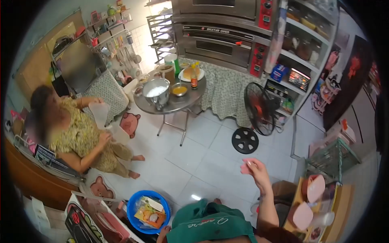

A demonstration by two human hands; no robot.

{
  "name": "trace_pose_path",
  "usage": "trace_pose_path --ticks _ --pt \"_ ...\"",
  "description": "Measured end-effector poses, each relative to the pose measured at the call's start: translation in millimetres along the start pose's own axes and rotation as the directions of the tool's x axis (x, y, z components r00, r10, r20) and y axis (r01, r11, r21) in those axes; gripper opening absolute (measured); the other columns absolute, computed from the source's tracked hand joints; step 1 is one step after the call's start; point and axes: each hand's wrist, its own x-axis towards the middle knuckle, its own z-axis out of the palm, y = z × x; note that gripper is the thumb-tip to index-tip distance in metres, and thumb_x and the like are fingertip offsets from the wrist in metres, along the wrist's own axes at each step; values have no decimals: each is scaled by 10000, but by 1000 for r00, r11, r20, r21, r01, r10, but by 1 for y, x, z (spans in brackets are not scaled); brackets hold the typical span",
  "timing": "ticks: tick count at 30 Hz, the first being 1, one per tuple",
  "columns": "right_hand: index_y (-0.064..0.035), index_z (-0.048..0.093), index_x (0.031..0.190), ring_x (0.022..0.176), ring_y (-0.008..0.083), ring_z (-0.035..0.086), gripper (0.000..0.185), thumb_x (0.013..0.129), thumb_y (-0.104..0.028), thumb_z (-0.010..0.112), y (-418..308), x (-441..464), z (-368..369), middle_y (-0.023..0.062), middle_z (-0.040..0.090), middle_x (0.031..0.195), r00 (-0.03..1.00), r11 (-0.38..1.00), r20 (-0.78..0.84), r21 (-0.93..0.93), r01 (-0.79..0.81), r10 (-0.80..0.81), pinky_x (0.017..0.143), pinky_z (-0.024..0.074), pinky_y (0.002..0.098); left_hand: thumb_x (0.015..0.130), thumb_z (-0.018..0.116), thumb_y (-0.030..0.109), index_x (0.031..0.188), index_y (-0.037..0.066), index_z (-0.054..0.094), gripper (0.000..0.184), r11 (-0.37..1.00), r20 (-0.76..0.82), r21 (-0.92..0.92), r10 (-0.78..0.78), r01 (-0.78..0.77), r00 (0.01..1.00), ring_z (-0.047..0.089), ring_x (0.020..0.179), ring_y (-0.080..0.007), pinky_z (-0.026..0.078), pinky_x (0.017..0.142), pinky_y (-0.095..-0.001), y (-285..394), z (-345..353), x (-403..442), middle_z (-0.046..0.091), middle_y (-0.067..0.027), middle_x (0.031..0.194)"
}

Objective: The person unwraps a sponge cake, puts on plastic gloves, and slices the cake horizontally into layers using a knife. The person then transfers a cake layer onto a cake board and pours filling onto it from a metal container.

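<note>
My right hand point(258, 173) is raised over the floor in front of me, its fingers pinching a small flat pink piece point(245, 167). The piece's exact kind does not show. A sliver of skin point(163, 233) beside the green apron point(202, 224) at the lower edge may be part of my left hand; no fingers can be made out. The blue bin point(129, 210), with packaging inside, stands close to that spot. Pink containers point(303, 216) sit on the wooden shelf to the right, below my right hand.
A person point(81, 133) in a yellow patterned outfit sits at left, holding a whitish sheet point(98, 113). The round table point(148, 106) bears a metal bowl point(157, 97), a bottle and food. A black fan point(259, 109) stands before the ovens point(219, 54) and shelving point(302, 50).
</note>
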Motion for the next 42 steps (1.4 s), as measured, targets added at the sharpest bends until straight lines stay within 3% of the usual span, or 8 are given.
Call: trace_pose_path --ticks 7,10,16,24,26,28,36,42 --pt "25 568 1210 1059 219 657 318 1034 -230 497 17 375 42 126 667 1141 978 933 195 330 -142 80 922 542 346 1016 537 305 1128 0 623 336 915 -176 -349 146 -201 973 669 854 -196 523 779 -338 217 17 183 707 -117 970" --pt "19 574 1220 1056 235 673 330 1047 -229 440 62 511 39 135 682 1163 971 829 111 506 -238 211 963 533 382 1025 504 330 1132 -10 621 375 989 -143 0 148 -150 979 686 812 -213 542 731 -345 256 22 268 712 -119 929" --pt "-21 584 1205 1096 236 638 348 1053 -290 426 78 715 31 109 667 1157 893 799 29 435 -415 448 994 508 394 1015 530 268 1172 7 576 308 984 -19 -99 -152 150 988 661 810 -182 540 694 -318 322 -17 352 692 -105 935" --pt "-63 500 1220 1075 260 605 297 1031 -292 485 150 998 59 144 595 1203 829 739 255 377 -559 497 928 521 369 1019 541 237 1252 20 556 319 865 -633 -477 -218 -153 743 610 925 -148 502 813 -288 486 -57 387 653 -77 1021" --pt "-86 399 1320 1156 321 581 360 1011 -223 523 139 1005 73 152 549 1282 921 980 389 -166 112 -40 963 512 435 1020 546 248 1263 5 554 344 845 -716 -500 -282 -188 639 616 941 -159 497 850 -295 528 -30 365 654 -85 1038" --pt "-109 367 1355 1187 337 570 414 994 -187 556 127 1011 93 151 533 1309 886 854 88 239 -462 454 981 504 467 1013 548 243 1251 -12 572 350 908 -588 -412 -331 79 738 625 964 -181 521 836 -319 546 7 344 643 -132 1116" --pt "-175 297 1455 1133 320 603 589 962 -175 619 86 971 49 132 524 1331 923 891 45 247 -380 382 876 550 447 981 597 310 1210 10 624 379 696 -263 -608 -630 382 730 667 843 -181 544 742 -325 515 169 305 709 -143 1006" --pt "-145 385 1407 1094 293 619 547 926 -148 646 50 939 14 122 543 1304 960 942 -44 210 -263 278 837 575 431 994 570 321 1231 -16 597 413 595 -270 -754 -669 280 693 654 933 -210 561 772 -346 501 177 309 673 -146 1052"
